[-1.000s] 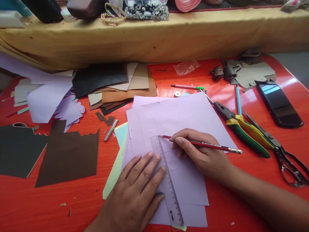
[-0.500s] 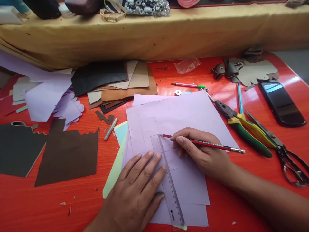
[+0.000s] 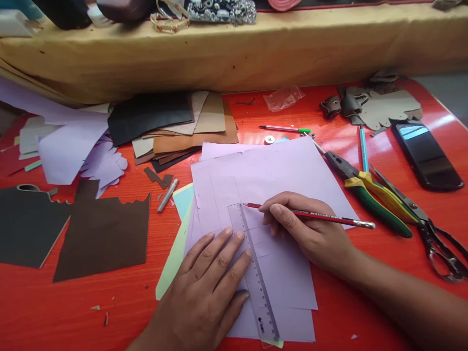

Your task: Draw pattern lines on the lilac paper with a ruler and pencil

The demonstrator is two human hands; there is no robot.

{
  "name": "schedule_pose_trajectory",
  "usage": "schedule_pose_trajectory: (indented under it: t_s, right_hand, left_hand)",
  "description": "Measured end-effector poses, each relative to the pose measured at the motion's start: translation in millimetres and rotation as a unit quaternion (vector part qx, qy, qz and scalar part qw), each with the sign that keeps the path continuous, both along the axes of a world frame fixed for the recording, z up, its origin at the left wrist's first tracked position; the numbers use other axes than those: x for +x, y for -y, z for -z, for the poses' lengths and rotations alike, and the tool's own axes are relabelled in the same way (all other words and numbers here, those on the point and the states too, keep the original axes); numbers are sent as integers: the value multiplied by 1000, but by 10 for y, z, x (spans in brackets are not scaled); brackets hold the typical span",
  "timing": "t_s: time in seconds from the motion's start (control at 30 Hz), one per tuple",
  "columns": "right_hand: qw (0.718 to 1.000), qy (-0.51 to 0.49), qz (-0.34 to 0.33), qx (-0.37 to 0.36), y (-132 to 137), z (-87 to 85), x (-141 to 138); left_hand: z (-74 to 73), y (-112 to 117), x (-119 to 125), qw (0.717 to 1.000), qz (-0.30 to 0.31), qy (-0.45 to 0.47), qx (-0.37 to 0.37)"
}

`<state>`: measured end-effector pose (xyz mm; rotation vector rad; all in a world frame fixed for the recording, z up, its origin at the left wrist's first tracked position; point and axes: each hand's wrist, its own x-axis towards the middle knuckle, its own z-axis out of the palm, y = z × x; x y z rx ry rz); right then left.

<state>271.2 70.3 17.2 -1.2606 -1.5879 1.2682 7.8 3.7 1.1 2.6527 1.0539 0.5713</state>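
Observation:
Purple paper sheets (image 3: 278,175) lie stacked at the middle of the table, with thin pencil lines drawn on the top one. A clear plastic ruler (image 3: 260,292) rests lengthwise on them. My left hand (image 3: 215,278) lies flat with fingers stretched, its fingertips pressing on the ruler and paper. In my right hand (image 3: 303,224) a red and black pencil (image 3: 321,216) is pinched between thumb and fingers. The pencil's point is at the ruler's far end, by its right edge. Green paper (image 3: 171,265) shows from under the purple stack on the left.
Pliers (image 3: 369,195), scissors (image 3: 420,219) and a phone (image 3: 427,156) lie to the right. Leather pieces (image 3: 197,139) are piled behind the paper. Brown leather (image 3: 106,239) and a metal rod (image 3: 168,195) are on the left. A cloth-covered ledge (image 3: 234,53) runs across the back.
My right hand and the pencil have shifted very slightly to the right. My left hand, the ruler and the paper look unmoved.

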Motion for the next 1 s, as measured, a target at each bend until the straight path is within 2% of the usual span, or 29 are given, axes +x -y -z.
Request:
schedule_pose_trajectory:
  t_s: [0.23,1.0]
  right_hand:
    - [1000,21,-2,10,-20,29,-14]
    - [999,41,2,21,-20,-39,-46]
  left_hand:
    - [-5,-3,3,1000,0,-2,1]
    - [1,-12,-2,1000,2,1,2]
